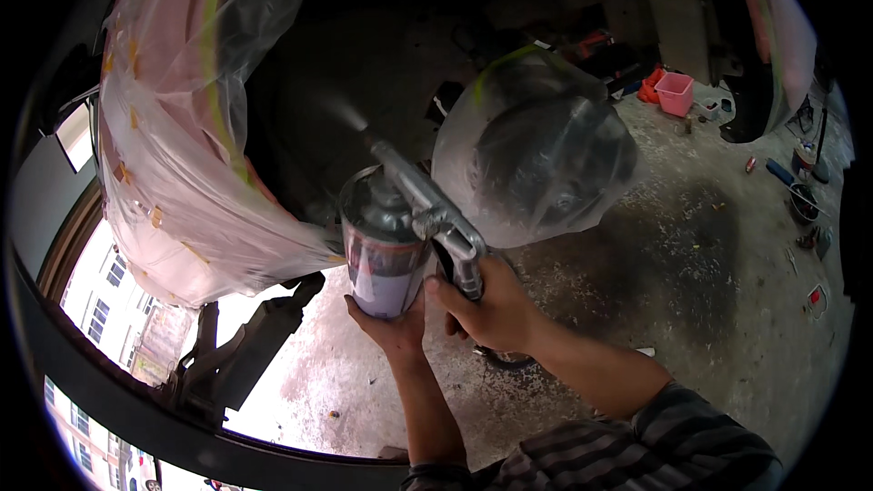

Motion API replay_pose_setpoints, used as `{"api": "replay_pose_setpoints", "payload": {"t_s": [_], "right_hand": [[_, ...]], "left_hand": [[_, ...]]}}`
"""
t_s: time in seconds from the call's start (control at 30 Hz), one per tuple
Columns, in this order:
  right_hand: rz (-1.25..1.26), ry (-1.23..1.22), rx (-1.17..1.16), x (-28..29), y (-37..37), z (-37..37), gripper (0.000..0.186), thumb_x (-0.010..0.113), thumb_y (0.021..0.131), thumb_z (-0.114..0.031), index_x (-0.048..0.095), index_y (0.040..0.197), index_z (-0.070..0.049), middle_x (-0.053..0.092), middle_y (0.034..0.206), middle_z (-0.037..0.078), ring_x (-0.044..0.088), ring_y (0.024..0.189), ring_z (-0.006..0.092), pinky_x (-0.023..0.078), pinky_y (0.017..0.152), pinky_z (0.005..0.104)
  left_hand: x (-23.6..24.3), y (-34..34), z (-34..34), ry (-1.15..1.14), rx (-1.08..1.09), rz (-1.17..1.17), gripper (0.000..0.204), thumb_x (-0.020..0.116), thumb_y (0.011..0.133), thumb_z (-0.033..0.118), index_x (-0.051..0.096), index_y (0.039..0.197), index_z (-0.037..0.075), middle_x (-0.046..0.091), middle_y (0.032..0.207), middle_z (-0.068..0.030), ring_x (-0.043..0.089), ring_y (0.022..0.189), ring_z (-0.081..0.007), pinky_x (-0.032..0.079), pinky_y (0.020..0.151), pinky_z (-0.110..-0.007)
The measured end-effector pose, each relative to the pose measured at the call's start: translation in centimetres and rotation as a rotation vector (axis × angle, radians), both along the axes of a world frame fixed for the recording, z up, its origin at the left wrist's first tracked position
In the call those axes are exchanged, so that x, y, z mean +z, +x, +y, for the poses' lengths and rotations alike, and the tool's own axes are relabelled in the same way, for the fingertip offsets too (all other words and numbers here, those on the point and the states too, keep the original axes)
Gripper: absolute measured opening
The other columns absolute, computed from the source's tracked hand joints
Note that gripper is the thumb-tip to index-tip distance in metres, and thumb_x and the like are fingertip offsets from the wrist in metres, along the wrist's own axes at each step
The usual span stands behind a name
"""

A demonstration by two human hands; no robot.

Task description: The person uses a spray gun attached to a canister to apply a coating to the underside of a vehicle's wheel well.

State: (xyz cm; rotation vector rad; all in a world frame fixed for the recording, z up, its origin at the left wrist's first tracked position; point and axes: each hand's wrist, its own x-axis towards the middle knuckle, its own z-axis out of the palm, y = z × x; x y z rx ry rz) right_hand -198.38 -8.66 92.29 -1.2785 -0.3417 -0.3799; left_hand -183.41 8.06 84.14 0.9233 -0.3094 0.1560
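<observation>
A grey metal spray gun (423, 195) points away from me and to the left, and a pale mist (347, 115) leaves its nozzle. My right hand (496, 311) is wrapped round its grip. Below the gun's body hangs a cylindrical canister (384, 259) with a dark upper part and a pale label. My left hand (400, 323) cups the canister from underneath, fingers against its lower side. In front of the nozzle lies a dark wheel-arch hollow. Clear plastic sheeting (182, 173) edged with yellow-green tape covers the pinkish vehicle body on the left.
A wheel wrapped in plastic (536, 145) stands just right of the gun. Beyond it on the concrete floor (582, 382) are a pink bucket (675, 94), a red bag (650, 85) and several small containers and tools. A dark metal lift arm (259, 355) extends under the vehicle at lower left.
</observation>
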Motion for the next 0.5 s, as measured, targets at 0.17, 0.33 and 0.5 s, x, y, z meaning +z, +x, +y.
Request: {"api": "replay_pose_setpoints", "payload": {"t_s": [0.17, 0.33, 0.5], "right_hand": [[0.054, 0.365, -0.116, -0.6, 2.0, 1.5, 0.025, 0.059, 0.095, -0.024, 0.051, 0.087, -0.002, 0.054, 0.070, 0.004, 0.059, 0.050, 0.0134, 0.045, 0.041, 0.0264], [0.046, 0.295, -0.140, -1.3, 2.3, 1.5, 0.023, 0.059, 0.094, -0.022, 0.051, 0.088, -0.002, 0.055, 0.066, 0.005, 0.057, 0.047, 0.0133, 0.044, 0.041, 0.0273], [0.103, 0.001, -0.072, -0.7, 1.9, 0.0, 0.028, 0.062, 0.092, -0.025, 0.052, 0.099, 0.001, 0.057, 0.057, 0.006, 0.055, 0.046, 0.0119, 0.044, 0.041, 0.0259]], "left_hand": [[2.1, 0.2, -0.9, -0.266, -0.347, 0.193, 0.067, 0.033, 0.093, 0.058, 0.039, 0.140, 0.010, 0.040, 0.143, -0.0126, 0.037, 0.133, -0.0344, 0.033, 0.107, -0.054], [1.6, 0.7, -1.0, -0.281, -0.360, 0.219, 0.067, 0.032, 0.093, 0.059, 0.037, 0.141, 0.012, 0.039, 0.144, -0.0126, 0.036, 0.133, -0.0346, 0.030, 0.109, -0.054], [0.5, 0.5, -1.0, -0.364, -0.425, 0.112, 0.074, 0.031, 0.090, 0.065, 0.034, 0.145, 0.016, 0.035, 0.148, -0.0109, 0.031, 0.137, -0.0357, 0.029, 0.109, -0.055]]}}
